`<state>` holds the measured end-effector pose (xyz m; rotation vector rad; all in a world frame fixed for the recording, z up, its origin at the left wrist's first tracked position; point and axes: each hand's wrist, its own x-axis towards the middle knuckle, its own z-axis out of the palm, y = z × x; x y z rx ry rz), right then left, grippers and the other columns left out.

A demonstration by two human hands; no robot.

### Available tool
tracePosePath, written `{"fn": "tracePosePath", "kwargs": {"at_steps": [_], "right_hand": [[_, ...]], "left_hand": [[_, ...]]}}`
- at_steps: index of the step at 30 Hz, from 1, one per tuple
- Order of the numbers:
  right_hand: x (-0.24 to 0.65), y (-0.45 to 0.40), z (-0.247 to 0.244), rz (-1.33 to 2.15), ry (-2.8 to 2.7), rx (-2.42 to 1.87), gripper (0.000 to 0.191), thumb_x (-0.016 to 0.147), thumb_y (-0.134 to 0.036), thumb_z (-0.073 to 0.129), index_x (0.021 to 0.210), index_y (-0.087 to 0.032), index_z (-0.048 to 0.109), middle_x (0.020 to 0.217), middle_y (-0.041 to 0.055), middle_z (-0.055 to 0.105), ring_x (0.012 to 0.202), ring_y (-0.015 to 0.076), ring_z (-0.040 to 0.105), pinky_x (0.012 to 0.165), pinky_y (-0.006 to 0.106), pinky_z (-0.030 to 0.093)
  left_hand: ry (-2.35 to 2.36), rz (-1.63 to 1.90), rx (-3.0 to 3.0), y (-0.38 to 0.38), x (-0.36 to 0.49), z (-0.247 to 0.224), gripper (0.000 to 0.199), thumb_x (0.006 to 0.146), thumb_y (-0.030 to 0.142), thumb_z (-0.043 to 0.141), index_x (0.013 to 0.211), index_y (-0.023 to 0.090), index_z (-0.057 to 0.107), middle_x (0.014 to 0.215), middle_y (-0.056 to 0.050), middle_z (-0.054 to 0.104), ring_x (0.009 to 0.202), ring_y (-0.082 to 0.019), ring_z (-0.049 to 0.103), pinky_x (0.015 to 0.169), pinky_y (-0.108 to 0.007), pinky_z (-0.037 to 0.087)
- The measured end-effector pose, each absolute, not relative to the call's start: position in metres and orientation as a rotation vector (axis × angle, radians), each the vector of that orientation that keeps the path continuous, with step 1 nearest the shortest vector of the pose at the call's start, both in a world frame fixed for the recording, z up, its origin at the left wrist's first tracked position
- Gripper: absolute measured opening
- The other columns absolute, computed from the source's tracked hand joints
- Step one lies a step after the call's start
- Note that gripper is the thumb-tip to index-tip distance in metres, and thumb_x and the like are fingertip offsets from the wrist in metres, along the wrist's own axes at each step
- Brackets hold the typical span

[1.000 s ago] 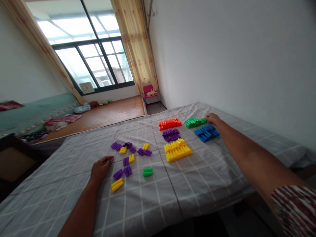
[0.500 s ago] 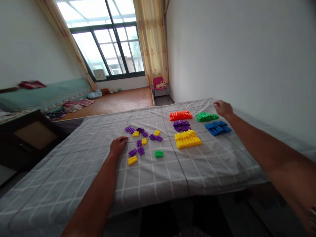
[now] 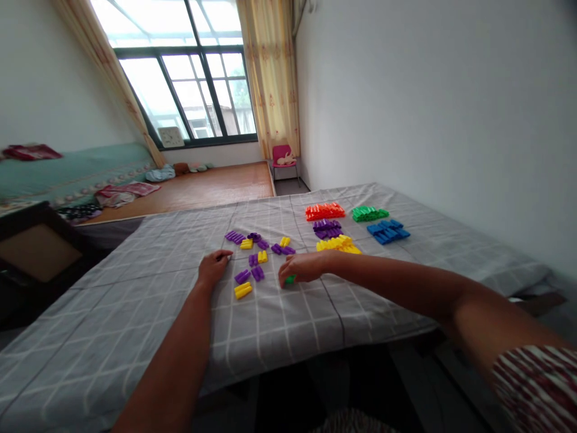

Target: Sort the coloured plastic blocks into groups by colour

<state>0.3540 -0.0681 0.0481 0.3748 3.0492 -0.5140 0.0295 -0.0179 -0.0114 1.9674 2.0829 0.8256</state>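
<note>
My right hand (image 3: 301, 268) is over the green piece (image 3: 290, 279) near the middle of the cloth, its fingers closed round it. To the left, my left hand (image 3: 215, 266) rests on the cloth with fingers curled together; whether something small is in them is hidden. Beside it lie scattered purple pieces (image 3: 242, 276) and yellow pieces (image 3: 243, 290). Sorted piles lie at the right: red (image 3: 324, 211), green (image 3: 369, 213), purple (image 3: 327, 228), blue (image 3: 388, 231) and yellow (image 3: 338, 243), the last partly hidden by my right forearm.
A grey checked cloth (image 3: 157, 300) covers the surface. The wall (image 3: 428, 120) runs along its right side. Farther back are a wooden platform (image 3: 216, 186), a pink chair (image 3: 283, 155) and a window; a dark cabinet (image 3: 27, 258) stands at the left.
My right hand has moved from beyond the green and blue piles, leftward and nearer, onto the single green piece. My left hand has stayed in place. The view has shifted slightly.
</note>
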Motion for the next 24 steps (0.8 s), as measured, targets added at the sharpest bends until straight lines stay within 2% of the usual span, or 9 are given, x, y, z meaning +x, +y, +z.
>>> {"fn": "tracePosePath", "kwargs": {"at_steps": [2, 5, 7, 9, 12, 15, 17, 20, 24], "right_hand": [[0.355, -0.065, 0.049, -0.458, 3.043, 0.497, 0.032, 0.074, -0.008, 0.069, 0.104, -0.018, 0.070, 0.107, 0.0078, 0.067, 0.090, 0.0164, 0.062, 0.079, 0.027, 0.045], [0.371, -0.056, 0.056, -0.490, 3.069, 0.701, 0.026, 0.073, -0.021, 0.074, 0.098, -0.018, 0.072, 0.095, 0.0057, 0.067, 0.077, 0.0136, 0.060, 0.065, 0.022, 0.043], [0.394, -0.044, 0.064, -0.612, 3.113, 0.939, 0.021, 0.074, -0.030, 0.074, 0.090, -0.018, 0.072, 0.084, 0.0029, 0.068, 0.071, 0.0124, 0.059, 0.062, 0.021, 0.041], [0.431, -0.027, 0.073, -0.758, 3.154, 1.315, 0.026, 0.076, -0.040, 0.070, 0.088, -0.017, 0.072, 0.077, 0.0017, 0.069, 0.067, 0.0123, 0.060, 0.060, 0.021, 0.042], [0.512, 0.006, 0.083, -0.812, 3.181, 1.907, 0.038, 0.077, -0.051, 0.064, 0.090, -0.016, 0.072, 0.080, 0.0036, 0.071, 0.069, 0.0139, 0.061, 0.062, 0.022, 0.044], [0.604, 0.034, 0.077, -0.470, 2.838, 2.691, 0.040, 0.076, -0.051, 0.062, 0.088, -0.014, 0.071, 0.080, 0.0065, 0.072, 0.071, 0.0160, 0.062, 0.063, 0.024, 0.045], [0.655, 0.046, 0.064, -0.192, 2.421, 3.012, 0.035, 0.074, -0.047, 0.064, 0.085, -0.015, 0.072, 0.078, 0.0066, 0.072, 0.073, 0.0175, 0.063, 0.064, 0.025, 0.045], [0.702, 0.054, 0.040, 0.016, 2.065, 3.094, 0.032, 0.073, -0.047, 0.065, 0.084, -0.018, 0.072, 0.081, 0.0063, 0.073, 0.078, 0.0200, 0.065, 0.067, 0.027, 0.046], [0.712, 0.059, 0.018, 0.124, 1.851, 3.099, 0.033, 0.075, -0.047, 0.063, 0.090, -0.020, 0.072, 0.091, 0.0092, 0.072, 0.087, 0.0236, 0.066, 0.072, 0.030, 0.047]], "left_hand": [[2.082, 0.819, 1.969, -0.017, 0.029, -0.011, 0.035, 0.079, 0.028, 0.049, 0.102, 0.023, 0.074, 0.092, -0.002, 0.075, 0.083, -0.019, 0.066, 0.070, -0.024, 0.048], [2.090, 0.790, 1.976, -0.016, 0.028, -0.009, 0.035, 0.079, 0.029, 0.049, 0.102, 0.023, 0.074, 0.092, -0.002, 0.075, 0.083, -0.019, 0.067, 0.069, -0.024, 0.049], [2.095, 0.787, 1.974, -0.015, 0.027, -0.010, 0.035, 0.079, 0.031, 0.049, 0.103, 0.023, 0.074, 0.093, -0.002, 0.075, 0.083, -0.019, 0.067, 0.070, -0.024, 0.049], [2.096, 0.792, 1.978, -0.013, 0.025, -0.010, 0.035, 0.079, 0.031, 0.050, 0.102, 0.023, 0.074, 0.095, -0.002, 0.075, 0.085, -0.019, 0.067, 0.071, -0.024, 0.049], [2.102, 0.780, 1.993, -0.011, 0.024, -0.011, 0.034, 0.079, 0.032, 0.050, 0.102, 0.024, 0.074, 0.097, -0.002, 0.075, 0.089, -0.019, 0.068, 0.074, -0.024, 0.050], [2.116, 0.754, 2.000, -0.009, 0.023, -0.010, 0.035, 0.079, 0.033, 0.049, 0.102, 0.024, 0.074, 0.100, -0.002, 0.074, 0.093, -0.020, 0.067, 0.078, -0.025, 0.050], [2.119, 0.746, 2.009, -0.008, 0.023, -0.010, 0.035, 0.079, 0.034, 0.048, 0.101, 0.024, 0.074, 0.102, -0.002, 0.074, 0.096, -0.021, 0.067, 0.080, -0.026, 0.050], [2.134, 0.746, 2.005, -0.006, 0.021, -0.011, 0.036, 0.079, 0.037, 0.048, 0.100, 0.024, 0.074, 0.101, -0.003, 0.074, 0.095, -0.022, 0.067, 0.079, -0.028, 0.051], [2.143, 0.765, 1.986, -0.004, 0.019, -0.014, 0.037, 0.078, 0.040, 0.048, 0.099, 0.024, 0.074, 0.098, -0.002, 0.075, 0.091, -0.022, 0.068, 0.077, -0.028, 0.051]]}}
